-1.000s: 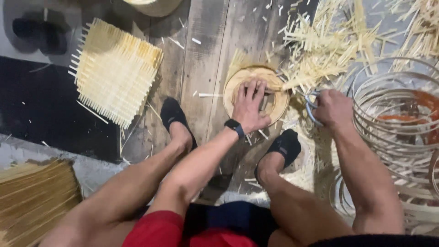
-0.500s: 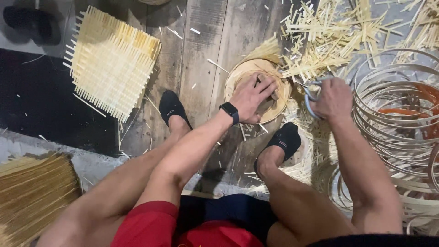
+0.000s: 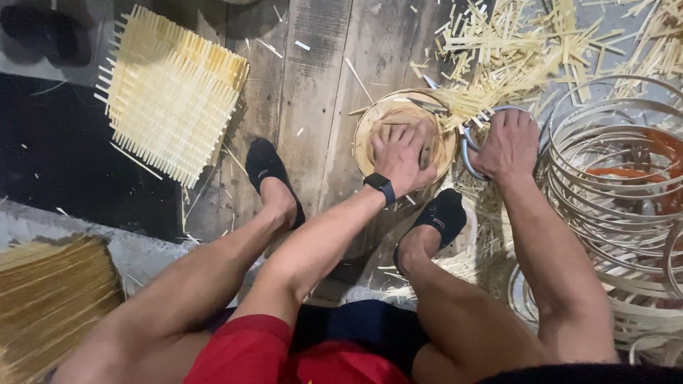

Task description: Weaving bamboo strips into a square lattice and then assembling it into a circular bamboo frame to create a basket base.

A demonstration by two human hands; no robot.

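Note:
A small round woven bamboo basket (image 3: 370, 124) sits on the wooden floor between my feet. My left hand (image 3: 400, 158), with a black watch on its wrist, presses down inside the basket with fingers spread. My right hand (image 3: 506, 144) is closed on the looped metal handles of a pair of shears (image 3: 471, 146) at the basket's right rim. The blades reach into loose bamboo strip ends (image 3: 466, 103) sticking out over the rim.
A flat square woven bamboo mat (image 3: 171, 92) lies at upper left. Cut bamboo strips (image 3: 526, 43) litter the floor at upper right. Stacked bamboo hoops (image 3: 619, 185) stand at right. A bundle of thin sticks (image 3: 50, 299) lies at lower left. My black-socked feet (image 3: 270, 178) flank the basket.
The view has shifted slightly. My left hand has stayed pressed in the basket, and my right hand has stayed at the rim with the shears.

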